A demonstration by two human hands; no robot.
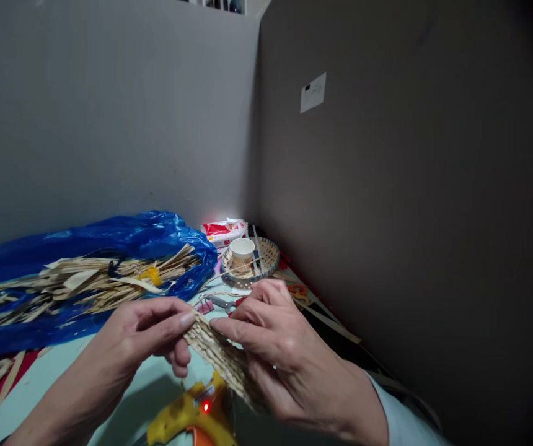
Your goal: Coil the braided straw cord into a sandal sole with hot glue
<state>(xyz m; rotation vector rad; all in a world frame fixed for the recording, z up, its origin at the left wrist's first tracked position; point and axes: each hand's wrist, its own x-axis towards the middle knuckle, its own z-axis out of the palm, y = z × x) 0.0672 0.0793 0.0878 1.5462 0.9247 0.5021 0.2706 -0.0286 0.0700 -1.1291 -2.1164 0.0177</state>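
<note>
A piece made of rows of twisted, straw-coloured fibre cord is held up between both hands. My left hand pinches its upper left corner between thumb and fingers. My right hand grips it from the right, the index finger and thumb near the top edge; its lower right part is hidden behind that hand. Below the piece lies a yellow glue gun with a red light lit and an orange trigger. Just beyond my hands are pliers or cutters with grey jaws, partly covered by my right hand.
A blue plastic bag with dried fibre strips spreads along the left. Farther back, a paper cup sits in a round woven basket, beside a red-and-white packet. Orange-handled scissors lie right. Grey partitions enclose the table.
</note>
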